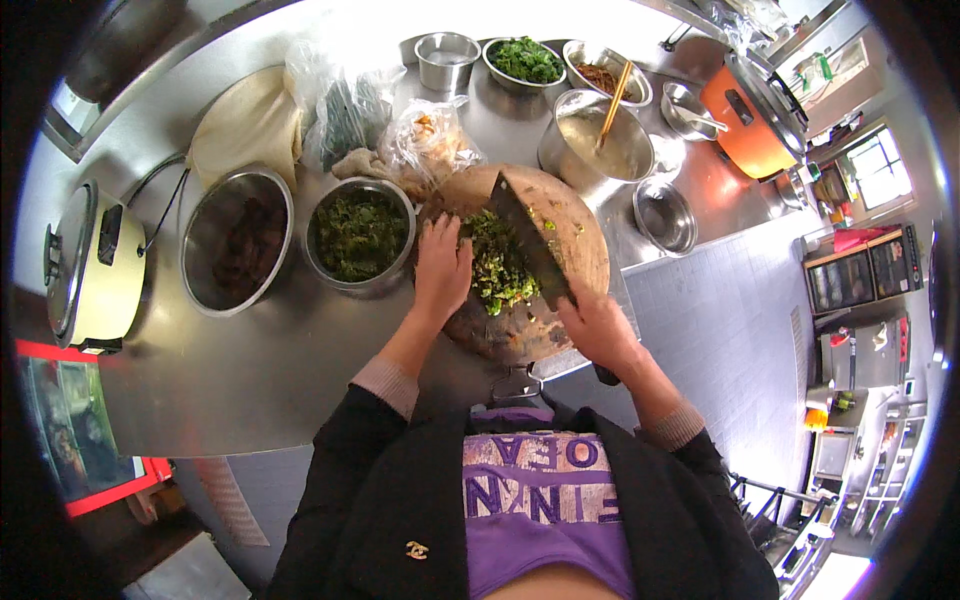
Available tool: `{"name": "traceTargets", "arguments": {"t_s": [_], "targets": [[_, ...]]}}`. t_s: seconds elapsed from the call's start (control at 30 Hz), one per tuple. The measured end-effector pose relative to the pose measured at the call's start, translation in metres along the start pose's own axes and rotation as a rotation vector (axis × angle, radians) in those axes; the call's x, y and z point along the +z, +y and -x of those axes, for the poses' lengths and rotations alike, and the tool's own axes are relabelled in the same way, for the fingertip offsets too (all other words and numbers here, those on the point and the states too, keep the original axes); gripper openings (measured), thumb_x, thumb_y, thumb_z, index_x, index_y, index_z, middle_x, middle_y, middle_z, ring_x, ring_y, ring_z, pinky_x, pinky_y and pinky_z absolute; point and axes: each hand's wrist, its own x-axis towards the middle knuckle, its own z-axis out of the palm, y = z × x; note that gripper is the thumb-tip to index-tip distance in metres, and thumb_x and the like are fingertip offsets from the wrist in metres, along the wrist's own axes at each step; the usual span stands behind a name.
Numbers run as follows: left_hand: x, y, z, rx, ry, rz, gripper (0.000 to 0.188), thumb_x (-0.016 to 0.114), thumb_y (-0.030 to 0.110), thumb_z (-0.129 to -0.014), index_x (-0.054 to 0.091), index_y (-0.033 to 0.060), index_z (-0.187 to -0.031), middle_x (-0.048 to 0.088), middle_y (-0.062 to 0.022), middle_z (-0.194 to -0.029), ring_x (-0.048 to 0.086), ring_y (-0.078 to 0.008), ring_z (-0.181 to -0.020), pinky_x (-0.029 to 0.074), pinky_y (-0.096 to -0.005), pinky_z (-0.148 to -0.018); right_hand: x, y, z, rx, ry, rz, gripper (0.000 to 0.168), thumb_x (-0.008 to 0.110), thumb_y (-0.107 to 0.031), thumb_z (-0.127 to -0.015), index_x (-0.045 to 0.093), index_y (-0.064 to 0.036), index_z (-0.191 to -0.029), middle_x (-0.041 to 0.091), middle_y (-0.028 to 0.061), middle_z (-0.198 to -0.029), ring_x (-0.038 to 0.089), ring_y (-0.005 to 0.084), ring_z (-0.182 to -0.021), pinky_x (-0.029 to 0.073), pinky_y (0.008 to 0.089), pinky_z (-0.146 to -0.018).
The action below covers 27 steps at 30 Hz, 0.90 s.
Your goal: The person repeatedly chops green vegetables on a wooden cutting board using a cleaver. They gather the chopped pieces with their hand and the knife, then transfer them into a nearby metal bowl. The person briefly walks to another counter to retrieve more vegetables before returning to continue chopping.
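My right hand [601, 330] grips the handle of a cleaver [531, 244], whose dark blade lies slantwise over a round wooden chopping block [581, 240]. Chopped green vegetables [499, 266] lie heaped on the block to the left of the blade. My left hand [444, 266] rests at the block's left edge with its fingertips against the heap; whether it holds any pieces is hidden. A steel bowl of chopped greens [360, 234] stands just left of this hand. Small bits [550, 225] are scattered on the block right of the blade.
Left stand a steel bowl of dark food [240, 240] and a pale yellow cooker [101, 266]. Behind are plastic bags [431, 139], a bowl of leafy greens [527, 61] and a pot with chopsticks [596, 139]. An empty-looking steel bowl [665, 217] and an orange cooker [750, 116] stand right.
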Motion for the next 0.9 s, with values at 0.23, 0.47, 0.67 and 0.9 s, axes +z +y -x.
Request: {"name": "traceTargets", "arguments": {"t_s": [0.23,0.47,0.67,0.9], "targets": [[0.015,0.018,-0.027,0.027,-0.238,0.289,0.033,0.06,0.024,-0.094,0.065,-0.0027,-0.114,0.064,-0.0206,-0.122,0.057,-0.0369,-0.117,0.044,-0.041,-0.102,-0.019,-0.002,0.027,0.012,0.171,-0.169,0.025,0.056,-0.01,-0.092,0.052,-0.001,-0.116,0.062,0.0286,-0.077,0.063,0.0481,-0.077,0.05,0.051,-0.062],[-0.011,0.019,0.002,0.405,-0.392,0.175,0.023,0.068,0.012,-0.087,0.066,0.0022,-0.107,0.06,-0.0173,-0.129,0.054,-0.0352,-0.123,0.044,-0.0409,-0.104,-0.011,0.005,0.027,0.003,0.147,-0.152,0.021,0.054,-0.014,-0.095,0.055,-0.002,-0.112,0.063,0.0244,-0.079,0.066,0.0401,-0.077,0.05,0.0436,-0.067],[-0.019,0.032,0.027,0.133,-0.116,0.324,0.026,0.068,0.01,-0.089,0.063,0.0051,-0.113,0.052,-0.019,-0.139,0.05,-0.034,-0.129,0.041,-0.0392,-0.107,0.006,0.018,-0.003,0.004,-0.02,-0.044,0.024,0.051,-0.022,-0.094,0.051,-0.003,-0.107,0.061,0.0324,-0.084,0.06,0.05,-0.086,0.047,0.0551,-0.075],[0.009,0.011,0.045,-0.333,0.157,0.678,0.042,0.044,0.015,-0.104,0.043,-0.0043,-0.141,0.046,-0.016,-0.145,0.044,-0.0236,-0.134,0.033,-0.0319,-0.112,0.02,-0.002,0.008,0.06,-0.063,-0.02,0.024,0.05,-0.021,-0.094,0.051,-0.004,-0.111,0.063,0.0301,-0.085,0.061,0.0495,-0.085,0.047,0.0574,-0.075]]}}
